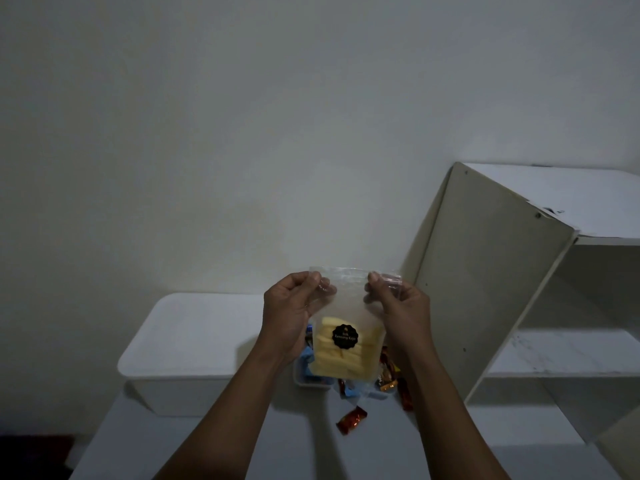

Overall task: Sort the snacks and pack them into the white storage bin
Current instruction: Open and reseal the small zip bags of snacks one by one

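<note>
White painted wall [242, 133] behind; white tabletop [242, 445] below.

Item 1: clear plastic zip pouch of pale yellow snack sticks [346, 344], round black label. I hold it in the air above the loose snacks, unpacked. My left hand [294, 317] pinches its top left corner and my right hand [398, 306] its top right.

Item 2: large white lidded plastic bin [194, 341], left, lid on.

Item 3: small white open container [311, 385], mostly hidden behind the pouch, with blue packets [306, 358] by it.

Item 4: red-brown wrapped sweet [351, 419], loose on the tabletop.

Item 5: white shelf unit [485, 271], right.

Risks, as I judge them: sticks snapping if squeezed; spillage if the zip is unsealed, which I cannot tell; lowering blind onto the sweets, since the pouch hides them.
</note>
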`<state>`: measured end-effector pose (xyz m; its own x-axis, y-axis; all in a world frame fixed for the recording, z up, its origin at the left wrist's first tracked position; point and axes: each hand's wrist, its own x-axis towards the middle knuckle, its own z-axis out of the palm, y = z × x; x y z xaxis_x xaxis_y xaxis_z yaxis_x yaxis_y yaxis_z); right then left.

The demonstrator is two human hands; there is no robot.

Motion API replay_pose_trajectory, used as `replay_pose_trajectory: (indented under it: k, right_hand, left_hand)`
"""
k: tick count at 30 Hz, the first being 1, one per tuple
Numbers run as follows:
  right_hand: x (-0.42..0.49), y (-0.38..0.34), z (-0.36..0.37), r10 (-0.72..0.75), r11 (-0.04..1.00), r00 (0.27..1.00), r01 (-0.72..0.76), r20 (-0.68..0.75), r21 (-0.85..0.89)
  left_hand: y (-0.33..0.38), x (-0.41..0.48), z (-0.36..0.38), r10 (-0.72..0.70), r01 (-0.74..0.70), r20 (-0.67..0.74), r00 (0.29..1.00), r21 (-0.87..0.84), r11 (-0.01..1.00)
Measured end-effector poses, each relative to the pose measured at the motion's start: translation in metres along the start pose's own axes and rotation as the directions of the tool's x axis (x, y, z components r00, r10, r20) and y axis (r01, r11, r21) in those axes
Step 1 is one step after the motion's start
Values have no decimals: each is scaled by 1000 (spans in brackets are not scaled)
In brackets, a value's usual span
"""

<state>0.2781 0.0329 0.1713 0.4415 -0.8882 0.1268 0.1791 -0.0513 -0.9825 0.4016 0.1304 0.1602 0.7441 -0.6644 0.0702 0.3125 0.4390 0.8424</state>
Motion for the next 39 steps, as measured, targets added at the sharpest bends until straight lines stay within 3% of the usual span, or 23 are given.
replay_pose_trajectory:
  k: [8, 15, 19, 30, 34, 39]
  right_hand:
    - [-2, 4, 5, -43, 998, 997, 45, 61, -45]
    - [0, 1, 3, -80, 993, 992, 87, 96, -73]
    - [-3, 0, 6, -84, 995, 990, 90, 112, -51]
    - [-3, 4, 9, -57, 998, 998, 56, 36, 18]
    - [-2, 5, 9, -19, 992, 999, 24, -42, 126]
    - [-1, 5, 10, -87, 992, 989, 98, -121, 82]
  left_hand:
    - [-3, 1, 9, 110, -98, -51, 993, 210, 973]
    - [2, 0, 6, 62, -73, 58, 996, 214, 974]
    - [1, -1, 7, 69, -69, 8, 998, 243, 968]
    - [0, 3, 1, 42, -27, -57, 998, 245, 969]
    - [0, 3, 0, 52, -35, -71, 996, 227, 973]
    - [2, 0, 2, 12, -2, -46, 999, 206, 979]
